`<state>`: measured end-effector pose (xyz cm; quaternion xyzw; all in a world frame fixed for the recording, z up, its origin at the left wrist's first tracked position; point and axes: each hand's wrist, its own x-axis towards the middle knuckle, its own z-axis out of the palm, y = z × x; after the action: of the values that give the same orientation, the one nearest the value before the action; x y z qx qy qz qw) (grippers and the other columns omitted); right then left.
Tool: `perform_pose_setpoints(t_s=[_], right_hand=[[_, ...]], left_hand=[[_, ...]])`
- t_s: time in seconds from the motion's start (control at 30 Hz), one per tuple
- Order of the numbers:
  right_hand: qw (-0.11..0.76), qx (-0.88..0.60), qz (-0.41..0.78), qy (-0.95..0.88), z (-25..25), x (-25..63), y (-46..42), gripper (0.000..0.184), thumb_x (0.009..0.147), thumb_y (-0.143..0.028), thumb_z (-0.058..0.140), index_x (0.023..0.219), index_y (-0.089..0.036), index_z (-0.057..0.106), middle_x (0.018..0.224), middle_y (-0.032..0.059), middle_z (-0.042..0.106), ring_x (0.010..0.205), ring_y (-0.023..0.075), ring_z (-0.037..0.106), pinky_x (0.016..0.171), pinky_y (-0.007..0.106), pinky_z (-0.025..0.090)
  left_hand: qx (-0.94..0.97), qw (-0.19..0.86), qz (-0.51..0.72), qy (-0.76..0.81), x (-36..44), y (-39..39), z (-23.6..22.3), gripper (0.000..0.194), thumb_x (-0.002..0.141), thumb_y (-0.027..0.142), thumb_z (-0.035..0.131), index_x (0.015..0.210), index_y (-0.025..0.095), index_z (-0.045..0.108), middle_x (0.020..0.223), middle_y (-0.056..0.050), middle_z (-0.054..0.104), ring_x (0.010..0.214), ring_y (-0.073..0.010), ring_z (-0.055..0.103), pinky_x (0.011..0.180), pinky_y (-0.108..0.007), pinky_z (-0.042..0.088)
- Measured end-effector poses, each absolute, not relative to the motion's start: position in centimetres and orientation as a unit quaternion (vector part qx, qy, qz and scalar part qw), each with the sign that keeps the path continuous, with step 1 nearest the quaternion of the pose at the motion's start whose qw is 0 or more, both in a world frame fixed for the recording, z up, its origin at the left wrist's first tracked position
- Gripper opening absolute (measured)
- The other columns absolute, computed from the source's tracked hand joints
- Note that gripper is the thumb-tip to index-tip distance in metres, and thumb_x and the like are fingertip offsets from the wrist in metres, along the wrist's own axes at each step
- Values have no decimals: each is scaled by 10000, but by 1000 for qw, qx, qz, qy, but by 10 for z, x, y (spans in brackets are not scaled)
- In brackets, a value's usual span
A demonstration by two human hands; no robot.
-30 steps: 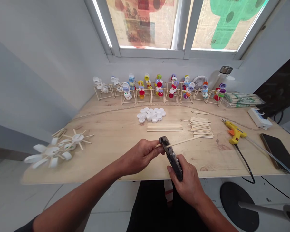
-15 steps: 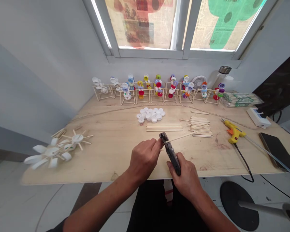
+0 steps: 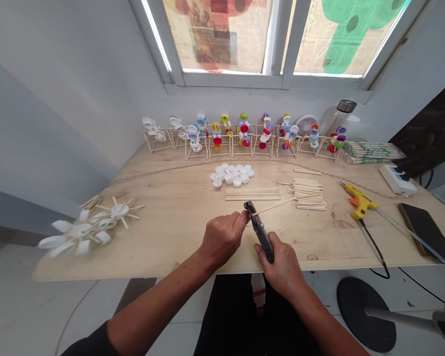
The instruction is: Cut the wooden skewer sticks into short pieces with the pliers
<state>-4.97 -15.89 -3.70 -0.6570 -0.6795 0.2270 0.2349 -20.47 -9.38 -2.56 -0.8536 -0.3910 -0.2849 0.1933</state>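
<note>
My right hand (image 3: 282,262) is wrapped round the handles of dark pliers (image 3: 261,231), which slant up and left over the table. Beside the jaws, my left hand (image 3: 224,237) is closed, pinching the near end of a thin wooden stick (image 3: 274,206). That stick passes through the jaws and reaches right towards a pile of short sticks (image 3: 308,193). The tips of my left fingers and the exact bite of the jaws are hidden. Just beyond the pliers lies a row of longer sticks (image 3: 252,194), with a cluster of white bottle caps (image 3: 232,175) behind it.
Small stick frames with coloured cap wheels (image 3: 244,136) line the wall. Left are white paddle wheels (image 3: 81,231) and a spoked hub (image 3: 119,211). A yellow glue gun (image 3: 359,200), power strip (image 3: 397,180), phone (image 3: 428,230), bagged sticks (image 3: 373,152) and bottle (image 3: 341,118) are right.
The view has shifted slightly. Both hands keep their grip on the stick and pliers, and the pliers have moved a little up and left.
</note>
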Motion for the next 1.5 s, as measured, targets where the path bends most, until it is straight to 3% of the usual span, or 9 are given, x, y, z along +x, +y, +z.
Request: perform_pose_setpoints(t_s=[0.7, 1.0, 1.17, 1.33, 1.5], right_hand=[[254, -664, 259, -654, -37, -50, -158, 211, 792, -373, 460, 672, -219, 381, 538, -37, 493, 509, 137, 487, 497, 218, 278], [251, -651, 259, -668, -22, -49, -172, 157, 796, -365, 449, 752, -217, 419, 573, -32, 521, 528, 153, 512, 505, 225, 296], [254, -644, 253, -676, -20, -48, -175, 141, 795, -349, 454, 759, -218, 414, 582, -30, 531, 514, 152, 505, 503, 228, 298], [255, -636, 253, -683, -16, -49, -176, 112, 798, -326, 449, 785, -218, 420, 595, -30, 527, 527, 153, 510, 508, 225, 302], [251, -637, 254, -684, -16, -50, -173, 134, 806, -334, 436, 752, -218, 398, 551, -40, 493, 475, 139, 483, 479, 219, 282]], left_hand=[[-865, 151, -218, -427, -202, -92, -27, 201, 860, 167, 357, 808, 162, 552, 586, -4, 569, 474, -126, 495, 426, -244, 262], [-882, -25, -238, -405, -212, -106, -4, 175, 841, 149, 338, 828, 166, 512, 657, -14, 609, 571, -128, 555, 495, -212, 355], [-870, -191, -230, -392, -216, -106, 14, 236, 887, 234, 319, 759, 169, 507, 540, 28, 498, 477, -94, 458, 485, -198, 335], [-836, -345, -229, -359, -219, -102, 28, 299, 900, 293, 307, 736, 156, 516, 653, 19, 537, 560, -75, 469, 522, -178, 362], [-823, -381, -229, -353, -220, -98, 28, 305, 897, 301, 314, 760, 146, 538, 738, 5, 575, 643, -84, 506, 575, -181, 391]])
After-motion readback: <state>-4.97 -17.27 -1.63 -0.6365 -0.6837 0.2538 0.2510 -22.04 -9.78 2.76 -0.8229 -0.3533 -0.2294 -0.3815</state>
